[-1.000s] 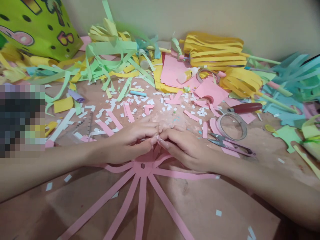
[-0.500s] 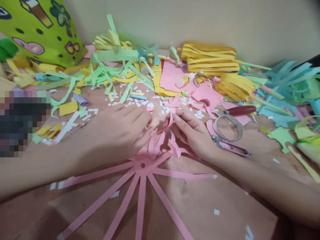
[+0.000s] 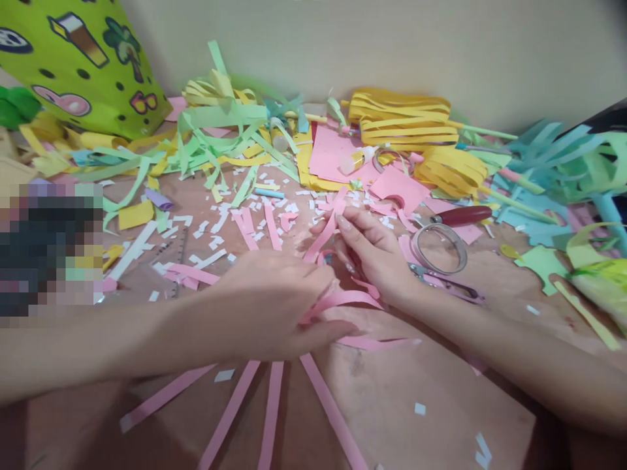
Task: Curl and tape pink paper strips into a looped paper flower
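Note:
Pink paper strips (image 3: pixel 333 411) fan out from under my left hand (image 3: pixel 274 300) toward the table's near side. That hand lies low over their middle and hides the hub where they join. Its thumb is stretched out to the right, apart from the fingers, whose tips are partly hidden. One curved pink strip (image 3: pixel 353 298) passes through the gap by the thumb. My right hand (image 3: pixel 375 254) pinches a raised pink strip (image 3: pixel 321 238) between thumb and fingers. More pink strip ends curl below its palm.
A roll of tape (image 3: pixel 439 249) lies on purple thread snips (image 3: pixel 460 292), beside a dark red handle (image 3: pixel 463 216). White paper bits (image 3: pixel 215 243) are scattered ahead. Yellow fringed paper (image 3: pixel 401 117), green strips (image 3: pixel 220 117) and a green printed bag (image 3: pixel 93 78) line the wall.
My left hand has come down and toward me from beside the right hand, now covering the hub of the pink strips. My right hand keeps its pinch on the strip.

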A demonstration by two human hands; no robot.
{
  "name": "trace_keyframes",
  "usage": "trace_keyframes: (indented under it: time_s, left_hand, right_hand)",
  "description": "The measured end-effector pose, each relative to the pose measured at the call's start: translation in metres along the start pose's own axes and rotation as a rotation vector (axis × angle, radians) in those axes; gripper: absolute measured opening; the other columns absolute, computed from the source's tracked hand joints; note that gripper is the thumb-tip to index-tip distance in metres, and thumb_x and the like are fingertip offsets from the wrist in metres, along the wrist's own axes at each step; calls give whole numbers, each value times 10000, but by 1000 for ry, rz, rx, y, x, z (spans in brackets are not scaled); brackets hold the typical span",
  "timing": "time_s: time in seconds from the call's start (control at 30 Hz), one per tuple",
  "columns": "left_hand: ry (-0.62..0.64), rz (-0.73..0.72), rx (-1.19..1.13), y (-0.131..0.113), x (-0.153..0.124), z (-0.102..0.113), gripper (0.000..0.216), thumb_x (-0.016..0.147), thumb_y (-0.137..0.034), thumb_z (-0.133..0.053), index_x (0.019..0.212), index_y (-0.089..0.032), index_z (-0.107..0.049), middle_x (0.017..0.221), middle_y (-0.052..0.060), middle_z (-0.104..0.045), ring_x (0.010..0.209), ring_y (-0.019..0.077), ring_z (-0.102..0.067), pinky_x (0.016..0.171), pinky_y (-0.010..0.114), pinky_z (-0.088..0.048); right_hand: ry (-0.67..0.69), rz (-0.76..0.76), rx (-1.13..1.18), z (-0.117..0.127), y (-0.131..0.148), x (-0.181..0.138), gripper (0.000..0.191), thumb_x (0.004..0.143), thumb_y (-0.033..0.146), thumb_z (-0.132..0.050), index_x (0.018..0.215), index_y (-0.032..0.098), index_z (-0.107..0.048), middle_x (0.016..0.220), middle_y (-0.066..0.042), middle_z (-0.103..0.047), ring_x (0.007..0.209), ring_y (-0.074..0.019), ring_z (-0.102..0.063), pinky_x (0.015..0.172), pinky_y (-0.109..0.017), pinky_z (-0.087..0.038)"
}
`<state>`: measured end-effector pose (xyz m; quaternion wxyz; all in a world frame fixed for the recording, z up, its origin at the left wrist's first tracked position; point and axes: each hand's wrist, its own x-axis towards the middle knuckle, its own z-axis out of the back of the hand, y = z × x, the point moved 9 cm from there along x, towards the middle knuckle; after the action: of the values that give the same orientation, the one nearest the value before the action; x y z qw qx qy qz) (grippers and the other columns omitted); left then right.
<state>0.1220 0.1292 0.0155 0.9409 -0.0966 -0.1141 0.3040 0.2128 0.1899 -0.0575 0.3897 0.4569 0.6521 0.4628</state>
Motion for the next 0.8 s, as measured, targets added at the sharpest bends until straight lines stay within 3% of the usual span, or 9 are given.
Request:
trace_keyframes:
  time_s: [0.13,0.27,0.37,0.5,0.67,0.8]
  left_hand:
    - [-9,-22,158,-9,23,-15,691,998,-653,-369,651,-155,-698,579,108,-664,517,209,-558,595,341,-400]
    - [99,6,193,-9,41,-36,680,998,-639,-410,748,-125,-778,648,140,-715,689,279,-676,814,440,-484]
    - [201,44,154,-7,45,-46,664,999,-628,-430,793,-108,-787,665,137,-733,702,285,-696,896,481,-480]
    - [186,74,94,-6,46,-42,612,1030,-542,-396,760,-119,-748,665,119,-727,739,294,-708,857,475,-498]
    - [230,87,84,-1,43,-41,399,966,-276,-420,718,-136,-701,659,109,-709,664,266,-676,791,472,-508]
    - [243,99,34,6,41,-36,425,960,-280,-383,661,-158,-660,627,88,-660,677,250,-643,853,489,-492]
  right_hand:
    - [-5,3,-19,-2,0,-2,230,939,453,-653,980,262,-533,483,105,-393,401,-84,-324,422,-238,-254]
    - [-26,25,-15,-1,2,-2,205,954,435,-634,994,254,-546,523,94,-361,428,-81,-276,432,-258,-163]
    - [-23,45,28,0,2,0,206,944,420,-645,996,242,-555,558,95,-347,443,-71,-270,453,-260,-171]
    - [-11,51,98,3,0,4,194,949,392,-641,997,230,-547,530,106,-356,446,-68,-280,460,-242,-192]
    - [46,-35,163,1,-4,8,173,973,391,-598,1017,231,-547,548,96,-412,456,-76,-342,454,-222,-262]
    - [99,-75,245,-4,-4,8,168,948,348,-638,1006,233,-530,589,88,-466,477,-73,-386,452,-206,-302]
